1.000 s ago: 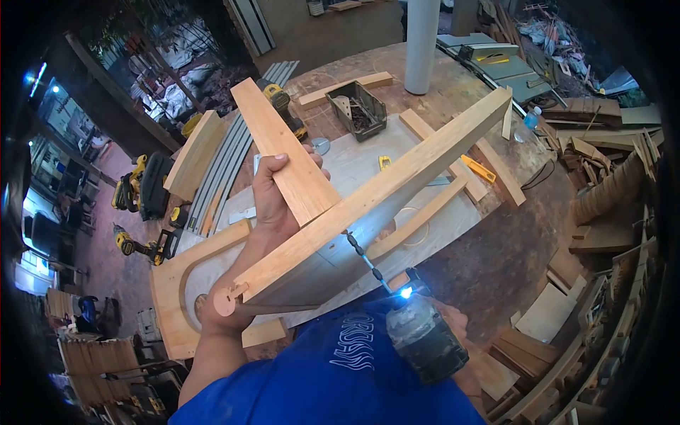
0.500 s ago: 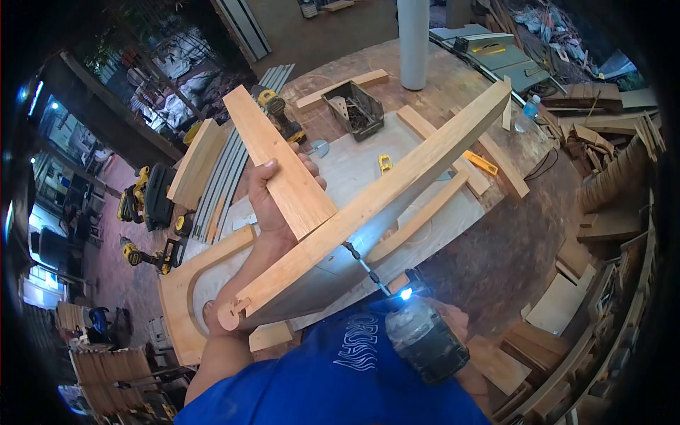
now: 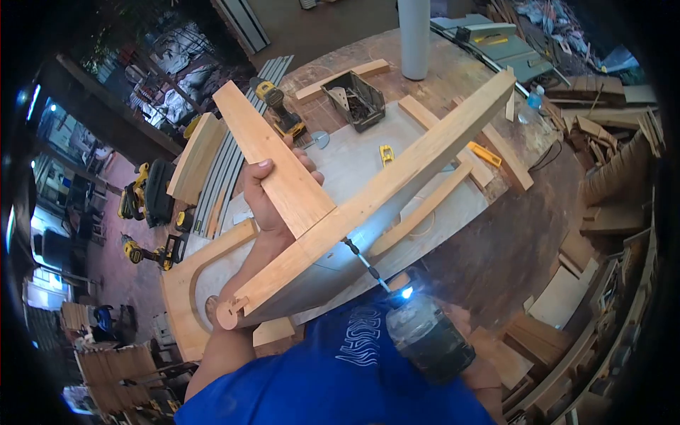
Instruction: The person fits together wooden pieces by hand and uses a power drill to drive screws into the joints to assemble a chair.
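Observation:
My left hand (image 3: 263, 197) grips a short wooden board (image 3: 273, 163), thumb on its upper face and fingers round the far edge. That board's end butts against a long wooden beam (image 3: 386, 191), which slants from lower left to upper right. A cordless impact driver (image 3: 432, 343), its lamp lit, is held against the beam's near side. Its long bit (image 3: 366, 264) reaches the beam opposite the joint with the short board. Only part of my right hand (image 3: 457, 319) shows behind the driver; it is closed on the grip, most fingers hidden.
On the worktable (image 3: 489, 234) are a tray of screws (image 3: 354, 103), a yellow drill (image 3: 280, 106), a small yellow tool (image 3: 386, 154) and a curved wooden frame (image 3: 180, 283). A white post (image 3: 414, 39) rises at the back. Wood offcuts (image 3: 567, 297) are piled at right.
The short board and beam have shifted very slightly in view, with my left hand still on the board. The driver remains at the same spot on the beam.

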Available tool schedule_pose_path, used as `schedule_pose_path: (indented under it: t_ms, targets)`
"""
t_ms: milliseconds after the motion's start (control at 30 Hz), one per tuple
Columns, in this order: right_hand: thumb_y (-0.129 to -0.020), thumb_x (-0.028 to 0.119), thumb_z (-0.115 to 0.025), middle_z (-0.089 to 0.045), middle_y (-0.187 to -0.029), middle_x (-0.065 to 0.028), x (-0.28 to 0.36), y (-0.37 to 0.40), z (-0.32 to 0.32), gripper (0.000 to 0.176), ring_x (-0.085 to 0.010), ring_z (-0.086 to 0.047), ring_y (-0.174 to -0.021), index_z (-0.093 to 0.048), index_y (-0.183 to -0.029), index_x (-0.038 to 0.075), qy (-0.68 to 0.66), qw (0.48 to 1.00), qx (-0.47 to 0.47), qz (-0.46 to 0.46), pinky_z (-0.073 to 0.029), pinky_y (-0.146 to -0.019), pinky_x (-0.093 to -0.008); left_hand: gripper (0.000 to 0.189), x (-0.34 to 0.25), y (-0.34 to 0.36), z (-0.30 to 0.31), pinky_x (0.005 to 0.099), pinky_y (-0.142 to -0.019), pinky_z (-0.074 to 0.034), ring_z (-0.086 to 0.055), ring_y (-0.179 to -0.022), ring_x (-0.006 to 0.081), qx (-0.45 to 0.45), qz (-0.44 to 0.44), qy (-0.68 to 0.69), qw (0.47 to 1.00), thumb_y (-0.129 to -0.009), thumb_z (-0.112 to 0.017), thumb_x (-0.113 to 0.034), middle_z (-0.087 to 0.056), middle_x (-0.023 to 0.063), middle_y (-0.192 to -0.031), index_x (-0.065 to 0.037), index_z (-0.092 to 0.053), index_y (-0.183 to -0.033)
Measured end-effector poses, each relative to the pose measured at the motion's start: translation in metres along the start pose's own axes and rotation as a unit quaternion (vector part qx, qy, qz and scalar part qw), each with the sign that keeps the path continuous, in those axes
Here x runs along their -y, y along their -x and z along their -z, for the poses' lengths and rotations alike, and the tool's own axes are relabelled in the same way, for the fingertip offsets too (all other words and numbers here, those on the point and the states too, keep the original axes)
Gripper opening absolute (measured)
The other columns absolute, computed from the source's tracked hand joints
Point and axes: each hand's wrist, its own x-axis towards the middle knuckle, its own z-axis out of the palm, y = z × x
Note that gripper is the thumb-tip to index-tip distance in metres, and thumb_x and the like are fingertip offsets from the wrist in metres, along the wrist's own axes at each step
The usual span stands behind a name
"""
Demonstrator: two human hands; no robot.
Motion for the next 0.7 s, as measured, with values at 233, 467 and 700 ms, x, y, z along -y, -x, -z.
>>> schedule_pose_path:
  t_ms: [233, 467, 700]
  targets:
    - [-0.078, 0.019, -0.085, -0.075, -0.102, -0.0157, 0.014, -0.014, 0.011, 0.05, -0.0267, -0.076, -0.086, -0.069, -0.117, -0.006, -0.021, 0.998, 0.028, -0.044, -0.062, -0.076, -0.0363, 0.063, -0.005, 0.002, 0.008, 0.039, -0.086, -0.054, -0.06, -0.098, 0.0215, 0.049, 0.022, -0.004, 0.999, -0.081, -0.065, -0.029, -0.058, 0.0107, -0.102, 0.0, -0.049, -0.134]
    - [-0.075, 0.019, -0.089, -0.075, -0.096, -0.0089, 0.006, -0.018, 0.014, 0.059, -0.0219, -0.076, -0.083, -0.063, -0.126, 0.004, 0.028, 0.999, 0.041, -0.009, -0.061, -0.073, -0.0329, 0.062, -0.001, 0.004, -0.003, 0.0419, -0.076, -0.054, -0.062, -0.087, 0.0225, -0.03, 0.001, -0.014, 0.999, -0.078, -0.061, -0.035, -0.057, 0.0106, -0.097, -0.003, -0.05, -0.13]
    - [-0.076, 0.016, -0.088, -0.075, -0.095, -0.0079, 0.003, -0.018, 0.012, 0.054, -0.0186, -0.075, -0.084, -0.065, -0.123, 0.003, -0.021, 0.998, 0.044, -0.041, -0.061, -0.073, -0.0307, 0.064, -0.002, 0.007, 0.0, 0.0424, -0.074, -0.054, -0.061, -0.086, 0.0226, -0.042, -0.011, -0.019, 0.999, -0.078, -0.061, -0.036, -0.058, 0.0116, -0.097, -0.003, -0.049, -0.131]
